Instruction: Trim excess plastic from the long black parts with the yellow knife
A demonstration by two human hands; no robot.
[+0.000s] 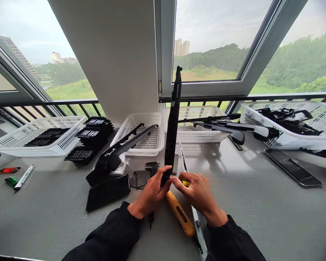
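The tall black part (172, 127) was held upright by both closed hands, left hand (150, 195) and right hand (198, 194), and could have tipped over if the grip slipped.

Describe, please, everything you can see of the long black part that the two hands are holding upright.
The long black part is a narrow bar, matte and plastic-looking, with ribbed or notched sections along its length and a small hooked tip at the top. It stands nearly upright over the grey table, tilted slightly right. The left hand grips its lower end; the right hand touches it with its fingertips, a yellow-handled tool lying beneath.
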